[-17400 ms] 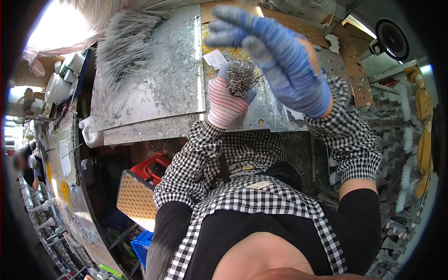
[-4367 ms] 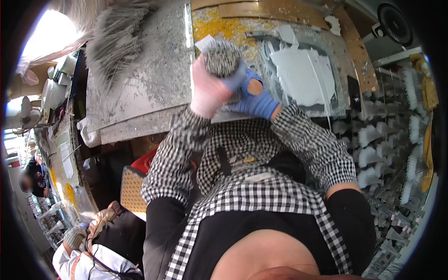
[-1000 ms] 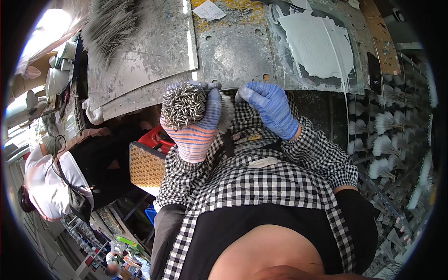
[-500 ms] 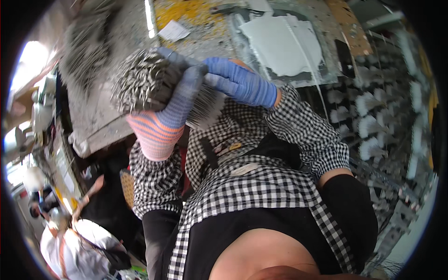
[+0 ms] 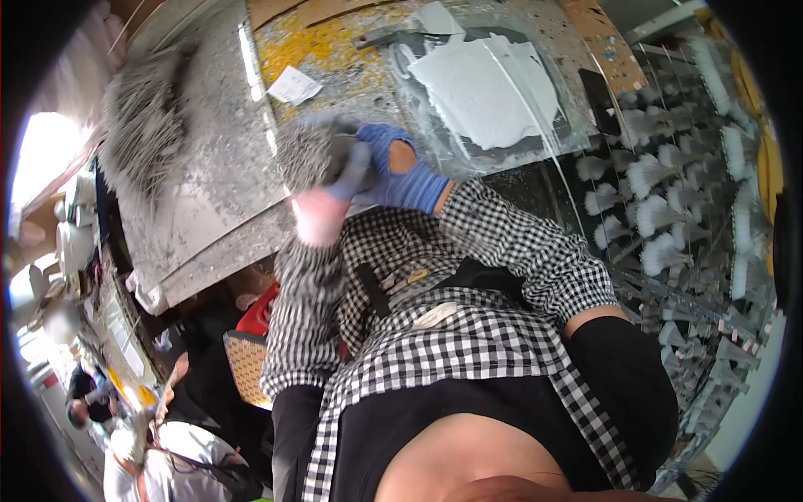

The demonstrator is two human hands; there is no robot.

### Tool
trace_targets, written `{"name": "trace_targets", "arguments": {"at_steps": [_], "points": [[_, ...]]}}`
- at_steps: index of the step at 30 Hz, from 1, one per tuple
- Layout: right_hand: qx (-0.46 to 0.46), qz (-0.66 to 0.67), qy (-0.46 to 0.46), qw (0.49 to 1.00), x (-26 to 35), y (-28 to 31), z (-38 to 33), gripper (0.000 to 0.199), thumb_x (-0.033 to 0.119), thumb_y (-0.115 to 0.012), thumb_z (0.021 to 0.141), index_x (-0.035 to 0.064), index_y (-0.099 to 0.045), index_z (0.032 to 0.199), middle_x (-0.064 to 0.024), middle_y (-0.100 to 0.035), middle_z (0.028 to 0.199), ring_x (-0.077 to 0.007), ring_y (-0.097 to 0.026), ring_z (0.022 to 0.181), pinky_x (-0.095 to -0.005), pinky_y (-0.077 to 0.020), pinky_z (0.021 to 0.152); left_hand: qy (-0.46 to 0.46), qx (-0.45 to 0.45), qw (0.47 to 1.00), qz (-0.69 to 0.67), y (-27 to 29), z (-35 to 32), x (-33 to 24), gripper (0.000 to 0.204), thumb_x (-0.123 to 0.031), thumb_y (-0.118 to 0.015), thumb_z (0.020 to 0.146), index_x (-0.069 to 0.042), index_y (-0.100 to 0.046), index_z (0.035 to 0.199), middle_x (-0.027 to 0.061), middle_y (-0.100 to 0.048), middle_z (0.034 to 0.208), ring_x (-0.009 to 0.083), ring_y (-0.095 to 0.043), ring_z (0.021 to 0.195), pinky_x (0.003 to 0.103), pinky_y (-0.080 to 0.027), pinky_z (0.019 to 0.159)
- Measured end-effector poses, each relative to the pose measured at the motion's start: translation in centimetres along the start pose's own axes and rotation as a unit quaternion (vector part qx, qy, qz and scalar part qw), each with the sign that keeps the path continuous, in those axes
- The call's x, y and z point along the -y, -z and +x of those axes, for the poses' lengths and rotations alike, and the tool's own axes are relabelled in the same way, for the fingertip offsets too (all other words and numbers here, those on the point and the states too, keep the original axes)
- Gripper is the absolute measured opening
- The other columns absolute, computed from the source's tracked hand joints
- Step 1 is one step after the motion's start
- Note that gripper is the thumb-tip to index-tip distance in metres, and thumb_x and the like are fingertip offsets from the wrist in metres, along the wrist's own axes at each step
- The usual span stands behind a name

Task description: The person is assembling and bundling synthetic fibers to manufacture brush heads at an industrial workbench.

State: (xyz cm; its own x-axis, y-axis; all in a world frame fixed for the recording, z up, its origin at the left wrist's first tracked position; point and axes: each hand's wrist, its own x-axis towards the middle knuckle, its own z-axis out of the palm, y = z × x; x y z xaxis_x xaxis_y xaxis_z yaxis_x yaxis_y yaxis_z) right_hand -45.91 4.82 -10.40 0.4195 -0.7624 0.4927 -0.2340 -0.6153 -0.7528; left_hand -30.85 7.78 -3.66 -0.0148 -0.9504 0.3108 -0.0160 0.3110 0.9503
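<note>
A thick round bundle of thin grey bristles [image 5: 308, 159] is held between my two hands over the near edge of the worktable. My left hand [image 5: 328, 201], in a pink and blue striped knit glove, is wrapped round its near side and blurred by motion. From the right, my right hand [image 5: 406, 171] grips the bundle's other end; its blue glove leaves a patch of skin bare on the back. The bristle tips face left, and the gloves hide the bundle's right end.
A loose heap of grey bristles [image 5: 146, 125] lies on the table [image 5: 222, 167] at left. Farther back are a paper slip [image 5: 293, 85], a slab of white paste [image 5: 485, 88] and a dark phone-like slab [image 5: 598, 100]. Racked white tufts [image 5: 657, 209] stand right; a person [image 5: 176, 460] is lower left.
The bundle has moved right and turned, so its end looks smaller and finer-tipped. Both hands moved with it, still gripping. The whole view has shifted slightly.
</note>
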Motion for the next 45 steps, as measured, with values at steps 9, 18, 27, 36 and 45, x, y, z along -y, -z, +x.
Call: {"name": "trace_targets", "arguments": {"at_steps": [9,18,27,36,45], "points": [[0.187,-0.359,0.161,0.9,-5.0,-0.7,-4.2,0.05,0.031,-0.049,0.106,0.0102,-0.046,0.151,-0.014,-0.051,0.148,-0.0285,-0.046,0.141,-0.0435,-0.0361,0.118,-0.191,0.268,0.93,0.164,6.9,1.2,5.9,0.129,-0.064,-0.095,0.051,-0.001,-0.04,0.149,0.0219,-0.05,0.148,0.0398,-0.051,0.135,0.048,-0.045,0.111],[0.218,-0.395,0.161,0.878,-3.8,0.9,-4.1,0.07,0.05,-0.06,0.098,0.0098,-0.043,0.153,-0.0137,-0.045,0.154,-0.0355,-0.041,0.144,-0.0522,-0.0333,0.119,-0.107,0.252,0.927,0.257,6.0,-0.7,8.7,0.13,-0.077,-0.085,0.048,-0.009,-0.044,0.15,0.0177,-0.054,0.149,0.0421,-0.049,0.139,0.052,-0.032,0.122],[0.329,-0.313,0.075,0.888,-1.1,1.6,-4.5,0.078,0.055,-0.065,0.095,0.0144,-0.04,0.156,-0.0111,-0.04,0.16,-0.0328,-0.036,0.149,-0.0504,-0.0308,0.122,-0.068,0.261,0.886,0.378,5.6,-2.3,4.9,0.12,-0.071,-0.086,0.055,-0.02,-0.039,0.154,0.02,-0.04,0.159,0.0425,-0.035,0.149,0.06,-0.022,0.124],[0.214,0.157,-0.224,0.938,7.3,0.9,-9.6,0.069,0.042,-0.074,0.092,0.007,-0.049,0.146,-0.0119,-0.055,0.141,-0.0249,-0.054,0.127,-0.041,-0.0462,0.108,0.196,0.139,0.955,-0.173,1.5,-12.9,2.7,0.095,-0.043,-0.086,0.082,-0.004,-0.037,0.153,0.0176,-0.051,0.149,0.0292,-0.052,0.135,0.042,-0.043,0.112],[0.103,0.064,-0.118,0.986,9.4,1.3,-11.1,0.075,0.026,-0.09,0.08,0.0023,-0.052,0.14,-0.0123,-0.069,0.126,-0.0237,-0.07,0.109,-0.0331,-0.0592,0.092,0.239,0.012,0.881,-0.408,-0.5,-15.9,-1.6,0.049,-0.023,-0.081,0.09,0.002,-0.062,0.127,0.0119,-0.073,0.12,0.0183,-0.07,0.105,0.031,-0.057,0.09]]}}
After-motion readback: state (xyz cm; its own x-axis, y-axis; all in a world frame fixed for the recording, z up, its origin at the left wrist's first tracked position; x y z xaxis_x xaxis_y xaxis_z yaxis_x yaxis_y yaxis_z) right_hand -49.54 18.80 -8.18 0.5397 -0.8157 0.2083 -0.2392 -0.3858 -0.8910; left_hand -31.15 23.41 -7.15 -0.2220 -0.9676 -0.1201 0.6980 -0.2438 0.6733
